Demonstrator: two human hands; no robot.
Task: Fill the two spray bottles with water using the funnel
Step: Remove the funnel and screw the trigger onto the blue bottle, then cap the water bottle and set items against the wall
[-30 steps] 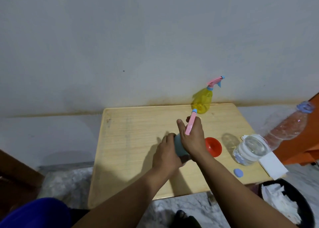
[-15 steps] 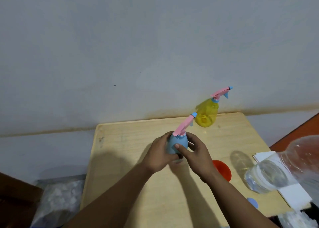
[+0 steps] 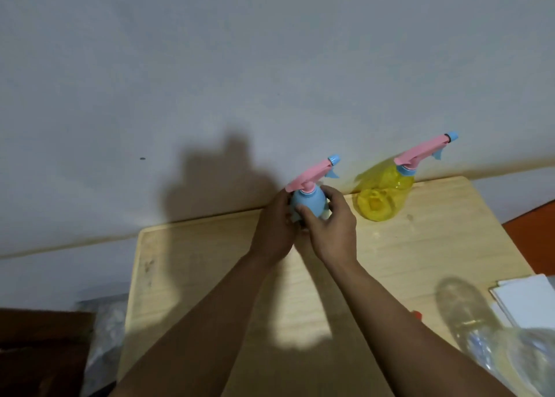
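On the wooden table (image 3: 186, 264), both hands (image 3: 303, 225) gripping blue spray bottle (image 3: 307, 200), yellow spray bottle (image 3: 381, 195) just right, clear bottle (image 3: 486, 330) nearer.

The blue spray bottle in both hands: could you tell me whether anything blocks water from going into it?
Yes. The blue spray bottle, held by the left hand and right hand, has its pink trigger head on its neck, so the opening is closed off.
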